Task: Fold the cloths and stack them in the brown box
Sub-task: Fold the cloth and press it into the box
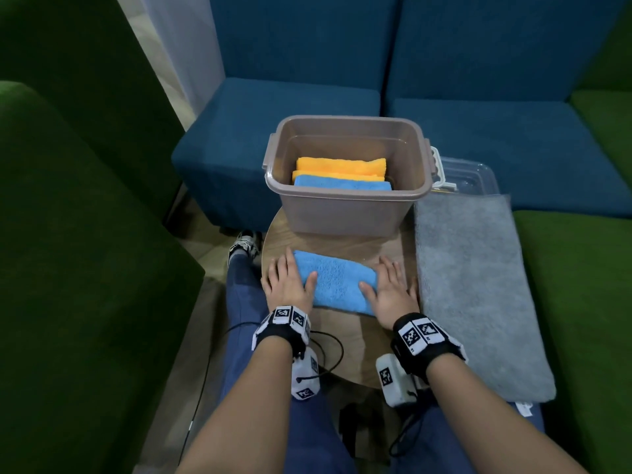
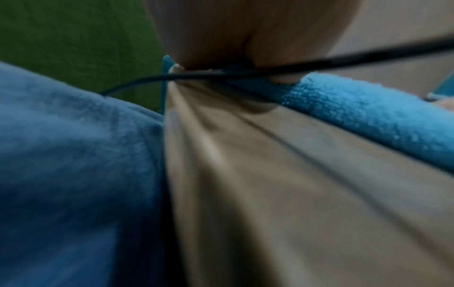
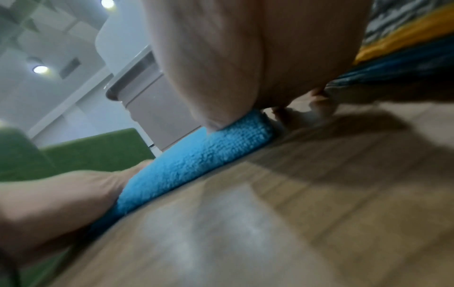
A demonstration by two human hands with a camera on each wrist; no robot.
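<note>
A folded blue cloth (image 1: 337,281) lies on the round wooden table (image 1: 342,333) just in front of the brown box (image 1: 345,206). My left hand (image 1: 289,282) lies flat at the cloth's left end, thumb on top of it. At the right end my right hand (image 1: 390,289) lies the same way, fingers straight on the table. The wrist views show the cloth's thick edge (image 2: 368,112) (image 3: 196,161) pressed under each palm. Inside the box sit folded orange cloths (image 1: 342,165) and a folded blue one (image 1: 342,184). A grey cloth (image 1: 475,289) is spread flat to the right.
Blue sofa seats (image 1: 478,131) stand behind the box and green ones (image 1: 85,234) flank both sides. A clear plastic lid (image 1: 468,176) lies behind the grey cloth. My knees in blue trousers (image 1: 246,292) are under the table's near edge, with black cables (image 1: 328,350) hanging there.
</note>
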